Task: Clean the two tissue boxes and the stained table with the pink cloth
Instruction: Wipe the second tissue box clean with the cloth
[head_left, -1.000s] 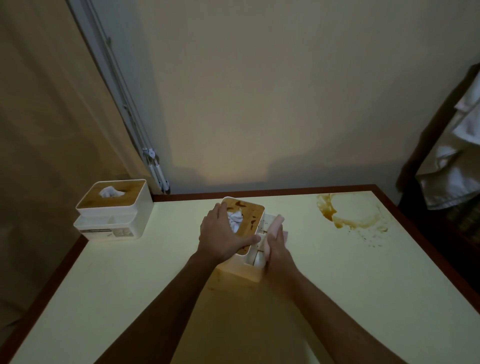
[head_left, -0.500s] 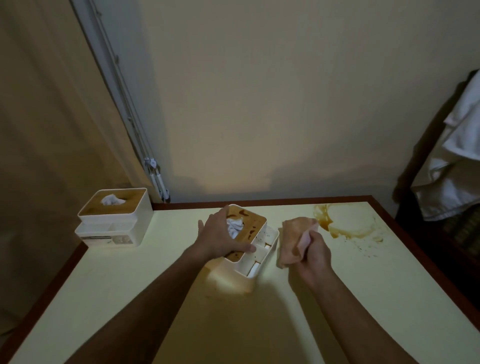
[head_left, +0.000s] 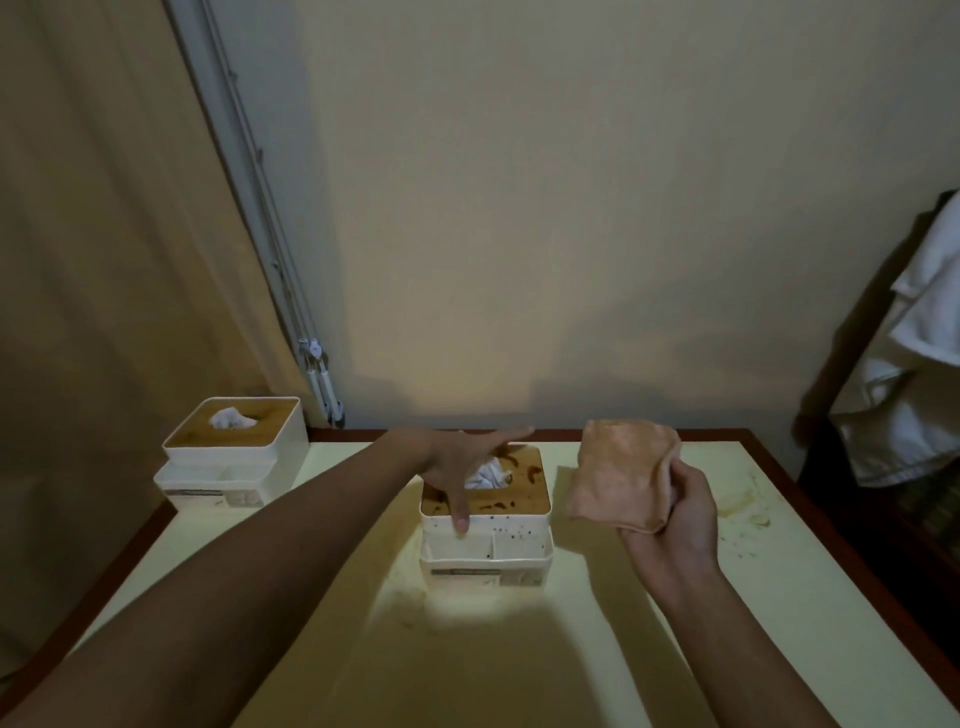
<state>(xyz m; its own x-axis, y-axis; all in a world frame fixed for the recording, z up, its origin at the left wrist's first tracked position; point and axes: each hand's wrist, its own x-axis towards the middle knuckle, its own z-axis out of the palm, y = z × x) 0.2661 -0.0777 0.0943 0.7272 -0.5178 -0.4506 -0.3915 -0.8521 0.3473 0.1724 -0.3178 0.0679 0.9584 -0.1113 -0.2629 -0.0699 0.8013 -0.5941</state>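
A white tissue box (head_left: 511, 545) with a stained brown lid and dark specks on its front stands in the middle of the pale yellow table (head_left: 597, 649). My left hand (head_left: 460, 460) lies spread over its lid, thumb hooked over the front rim, fingers reaching past the back. My right hand (head_left: 675, 519) holds the folded pink cloth (head_left: 621, 475) up in the air, just right of the box and apart from it. A second white tissue box (head_left: 231, 454) with a brown lid sits at the table's far left corner. A brown stain (head_left: 743, 504) marks the table at far right.
The table has a dark red wooden edge (head_left: 810, 514) and stands against a beige wall. A curtain and a metal rail (head_left: 291, 291) hang at the left. White fabric (head_left: 914, 374) drapes over dark furniture at the right.
The box has turned so its front faces me and now stands flat. My left hand has opened out over the lid. My right hand has lifted the cloth higher, away from the box.
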